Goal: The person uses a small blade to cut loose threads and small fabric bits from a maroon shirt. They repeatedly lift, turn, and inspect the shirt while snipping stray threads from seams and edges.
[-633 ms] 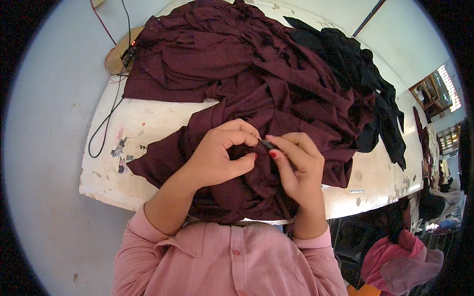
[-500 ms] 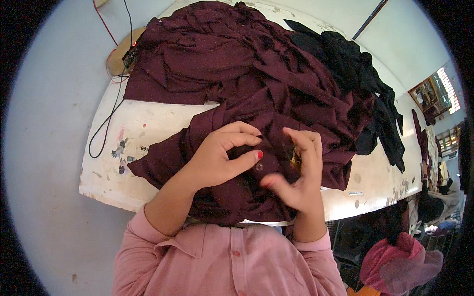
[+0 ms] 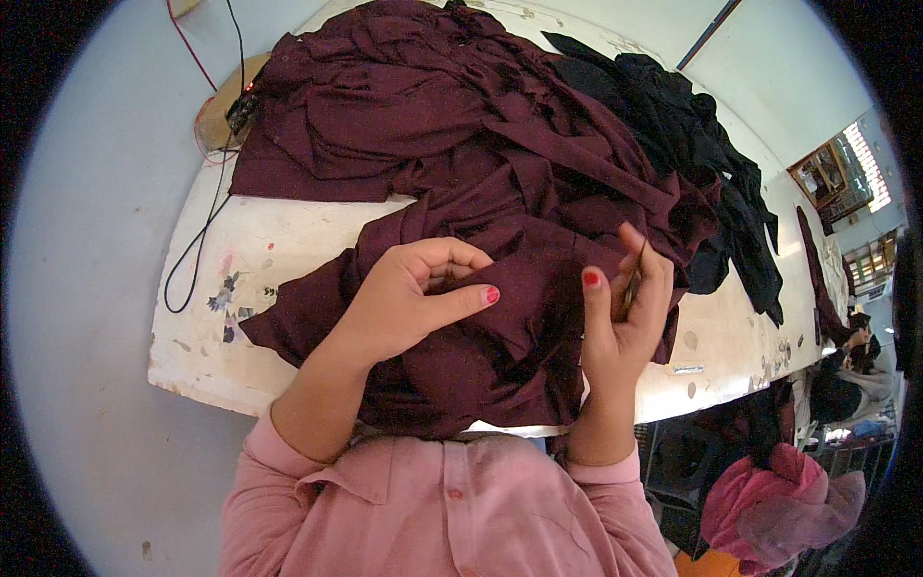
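A dark maroon garment lies in folds in front of me, reaching the table's near edge. My left hand holds a fold of it between thumb and curled fingers. Right of that, my right hand is raised a little over the cloth, thumb up and apart from the bent fingers. Small metal thread snips are tucked in its fingers, mostly hidden by them. Red polish shows on both thumbnails.
More maroon cloth is heaped across the far side of the white, stained table. Black cloth lies at the far right. A dark cable loops over the left edge. Pink cloth sits low at the right, beyond the table.
My right hand has moved right, away from my left hand, and its fingers have turned up. A button seen on the garment before is now out of sight; the cloth there has shifted.
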The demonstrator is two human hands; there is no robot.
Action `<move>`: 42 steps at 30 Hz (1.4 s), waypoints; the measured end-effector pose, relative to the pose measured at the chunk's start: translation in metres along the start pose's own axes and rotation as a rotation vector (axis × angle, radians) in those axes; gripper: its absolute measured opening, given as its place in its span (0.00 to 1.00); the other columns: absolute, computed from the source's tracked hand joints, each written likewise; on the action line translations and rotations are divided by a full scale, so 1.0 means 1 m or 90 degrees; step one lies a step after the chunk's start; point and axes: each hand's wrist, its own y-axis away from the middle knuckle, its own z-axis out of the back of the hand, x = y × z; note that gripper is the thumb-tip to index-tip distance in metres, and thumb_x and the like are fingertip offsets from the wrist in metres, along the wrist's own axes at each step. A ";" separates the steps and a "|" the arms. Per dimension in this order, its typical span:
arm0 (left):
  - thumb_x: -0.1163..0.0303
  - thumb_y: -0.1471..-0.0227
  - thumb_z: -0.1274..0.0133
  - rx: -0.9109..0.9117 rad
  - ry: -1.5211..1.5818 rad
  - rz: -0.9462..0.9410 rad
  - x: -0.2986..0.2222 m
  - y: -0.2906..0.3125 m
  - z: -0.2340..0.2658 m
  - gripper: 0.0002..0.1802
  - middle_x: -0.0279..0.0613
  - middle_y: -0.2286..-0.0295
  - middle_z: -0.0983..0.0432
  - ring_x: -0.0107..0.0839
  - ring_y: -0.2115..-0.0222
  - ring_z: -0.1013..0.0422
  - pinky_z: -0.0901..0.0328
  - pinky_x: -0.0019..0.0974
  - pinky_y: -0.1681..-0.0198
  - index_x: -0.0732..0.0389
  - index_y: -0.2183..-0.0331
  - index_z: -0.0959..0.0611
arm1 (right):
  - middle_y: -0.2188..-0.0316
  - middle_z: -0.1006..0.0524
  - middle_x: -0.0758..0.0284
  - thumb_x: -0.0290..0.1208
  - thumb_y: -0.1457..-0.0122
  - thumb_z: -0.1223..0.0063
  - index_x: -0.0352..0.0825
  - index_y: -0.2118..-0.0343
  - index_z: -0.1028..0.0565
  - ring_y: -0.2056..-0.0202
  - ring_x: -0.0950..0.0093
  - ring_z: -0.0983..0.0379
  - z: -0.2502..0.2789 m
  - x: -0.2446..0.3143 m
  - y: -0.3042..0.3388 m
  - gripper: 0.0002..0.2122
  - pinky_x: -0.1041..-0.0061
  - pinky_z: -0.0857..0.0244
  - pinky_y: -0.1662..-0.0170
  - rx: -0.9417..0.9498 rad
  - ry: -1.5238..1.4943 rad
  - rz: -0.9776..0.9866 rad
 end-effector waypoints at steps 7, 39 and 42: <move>0.78 0.52 0.41 0.078 -0.033 -0.012 0.007 0.002 -0.001 0.16 0.32 0.68 0.23 0.17 0.68 0.29 0.34 0.22 0.63 0.67 0.59 0.20 | 0.76 0.28 0.66 0.20 0.53 0.40 0.33 0.67 0.23 0.75 0.75 0.30 -0.011 0.014 0.000 0.09 0.80 0.38 0.71 0.199 -0.142 0.042; 0.78 0.55 0.39 0.012 0.077 0.046 0.006 0.001 -0.003 0.13 0.32 0.67 0.24 0.20 0.65 0.30 0.35 0.27 0.59 0.64 0.63 0.20 | 0.72 0.24 0.60 0.25 0.50 0.40 0.30 0.56 0.25 0.74 0.66 0.26 -0.010 0.012 0.014 0.16 0.74 0.32 0.69 0.176 -0.007 0.078; 0.79 0.54 0.41 0.063 0.101 -0.012 0.003 0.003 -0.001 0.09 0.32 0.68 0.25 0.22 0.65 0.30 0.35 0.29 0.59 0.63 0.67 0.20 | 0.72 0.24 0.61 0.28 0.52 0.36 0.30 0.58 0.25 0.72 0.68 0.26 -0.010 0.003 0.002 0.17 0.74 0.32 0.65 0.016 -0.022 0.065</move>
